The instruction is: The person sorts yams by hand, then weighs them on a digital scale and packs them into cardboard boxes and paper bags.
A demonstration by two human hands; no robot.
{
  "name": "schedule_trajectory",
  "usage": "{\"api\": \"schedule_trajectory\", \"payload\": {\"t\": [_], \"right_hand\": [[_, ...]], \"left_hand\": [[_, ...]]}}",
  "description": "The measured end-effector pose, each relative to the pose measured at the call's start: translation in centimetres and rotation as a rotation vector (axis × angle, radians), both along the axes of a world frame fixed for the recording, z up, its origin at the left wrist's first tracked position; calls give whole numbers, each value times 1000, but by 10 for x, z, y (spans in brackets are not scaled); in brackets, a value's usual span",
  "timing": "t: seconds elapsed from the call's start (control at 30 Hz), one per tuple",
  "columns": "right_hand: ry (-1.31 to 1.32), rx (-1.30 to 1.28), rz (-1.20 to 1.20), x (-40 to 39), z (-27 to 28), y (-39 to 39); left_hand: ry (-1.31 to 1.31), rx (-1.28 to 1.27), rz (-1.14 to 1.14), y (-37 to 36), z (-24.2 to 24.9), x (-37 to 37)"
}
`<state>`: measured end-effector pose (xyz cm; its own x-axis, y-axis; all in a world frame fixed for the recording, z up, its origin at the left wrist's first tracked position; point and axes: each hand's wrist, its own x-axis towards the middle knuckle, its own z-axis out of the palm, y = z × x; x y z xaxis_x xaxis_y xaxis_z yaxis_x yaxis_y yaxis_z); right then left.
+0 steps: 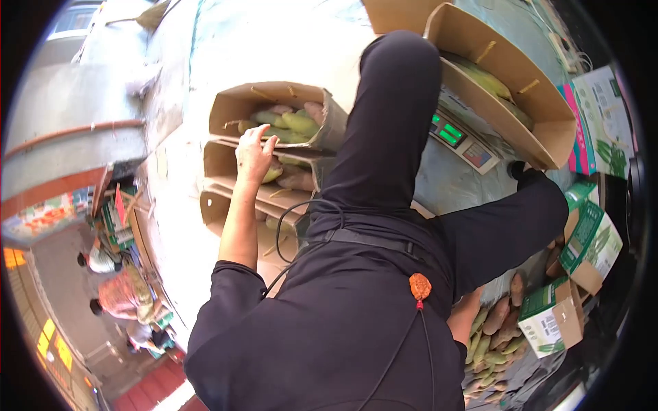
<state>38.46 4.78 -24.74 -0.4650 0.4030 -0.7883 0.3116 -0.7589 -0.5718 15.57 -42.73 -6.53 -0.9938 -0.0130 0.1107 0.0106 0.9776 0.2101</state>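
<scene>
My left hand (254, 155) is over the edge of an open cardboard box (236, 101), its fingers apart beside green and reddish tubers (299, 123). More boxes of the same kind stand in a row below it, with further tubers (296, 179) inside. On the right, my forearm (466, 316) reaches down past my leg towards a pile of green and brown tubers (495, 342); the hand itself is hidden behind my body.
A scale (462, 142) with a lit green display stands beside a large open box (541, 127) holding tubers. Green-and-white cartons (545, 322) lie at the right. Several people (123, 294) are at the far left. Cables run at the upper right.
</scene>
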Motion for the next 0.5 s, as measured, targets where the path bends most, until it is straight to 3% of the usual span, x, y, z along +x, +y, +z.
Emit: {"api": "schedule_trajectory", "payload": {"t": [0.13, 0.33, 0.4, 0.5], "right_hand": [[21, 54, -2, 4, -7, 22], [53, 285, -240, 43, 36, 120], [-45, 554, 12, 30, 48, 166], [-116, 693, 75, -12, 107, 209]], "left_hand": [[43, -48, 179, -23, 0, 40], [89, -59, 57, -31, -15, 29], [166, 63, -64, -14, -6, -3], [206, 225, -119, 34, 29, -56]]}}
